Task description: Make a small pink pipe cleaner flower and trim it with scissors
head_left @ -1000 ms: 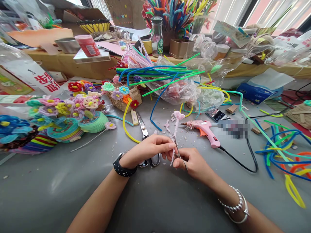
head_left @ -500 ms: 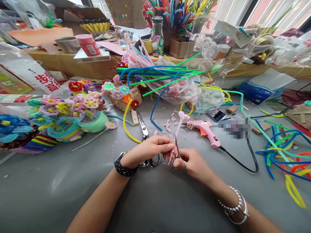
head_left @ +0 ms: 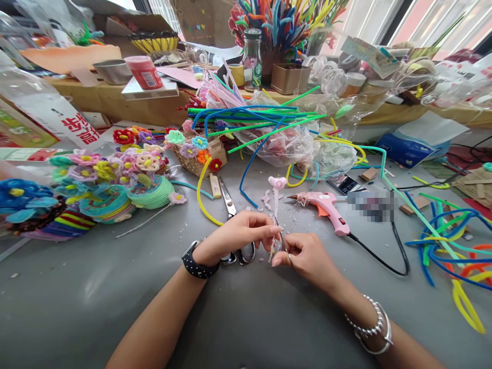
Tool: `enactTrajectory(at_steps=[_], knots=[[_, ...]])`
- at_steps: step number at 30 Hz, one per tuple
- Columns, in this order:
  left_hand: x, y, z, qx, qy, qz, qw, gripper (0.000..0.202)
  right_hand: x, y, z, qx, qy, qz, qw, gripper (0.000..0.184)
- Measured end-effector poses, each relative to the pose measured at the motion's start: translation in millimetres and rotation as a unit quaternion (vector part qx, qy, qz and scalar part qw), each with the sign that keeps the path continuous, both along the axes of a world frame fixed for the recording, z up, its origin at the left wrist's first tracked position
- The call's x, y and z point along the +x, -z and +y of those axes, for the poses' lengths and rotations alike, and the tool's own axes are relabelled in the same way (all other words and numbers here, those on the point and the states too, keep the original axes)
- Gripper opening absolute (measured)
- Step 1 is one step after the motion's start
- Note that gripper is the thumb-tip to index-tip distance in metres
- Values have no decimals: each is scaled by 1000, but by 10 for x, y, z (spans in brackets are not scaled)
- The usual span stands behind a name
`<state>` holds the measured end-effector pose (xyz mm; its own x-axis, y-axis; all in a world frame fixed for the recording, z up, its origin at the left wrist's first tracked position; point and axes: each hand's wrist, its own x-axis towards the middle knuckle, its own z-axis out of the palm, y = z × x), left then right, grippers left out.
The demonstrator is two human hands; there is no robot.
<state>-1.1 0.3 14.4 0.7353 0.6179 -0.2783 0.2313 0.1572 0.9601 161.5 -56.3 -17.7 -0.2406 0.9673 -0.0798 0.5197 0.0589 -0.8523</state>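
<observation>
As the right hand (head_left: 309,260) grips scissors (head_left: 285,244) at frame centre, a slip so close could nick the left hand (head_left: 242,231) pinching the pink flower (head_left: 277,182).

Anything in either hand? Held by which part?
Left hand: pink flower, by its stem. Right hand: slim metal tool, probably scissors, by the handle end, mostly hidden in the fingers.
</observation>
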Motion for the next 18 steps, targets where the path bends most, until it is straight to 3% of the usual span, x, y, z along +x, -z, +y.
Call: enactTrajectory(at_steps=[5,12,18], knots=[[3,2,-8,-12,14,9,1000,27,8,17,-16,-31,-70,33,997,64],[-16,16,3,-11,15,0,1000,29,-16,29,-21,-50,-33,34,998,62],[-7,51,8,-7,25,-5,1000,27,-7,3,-11,-53,-87,73,992,66]])
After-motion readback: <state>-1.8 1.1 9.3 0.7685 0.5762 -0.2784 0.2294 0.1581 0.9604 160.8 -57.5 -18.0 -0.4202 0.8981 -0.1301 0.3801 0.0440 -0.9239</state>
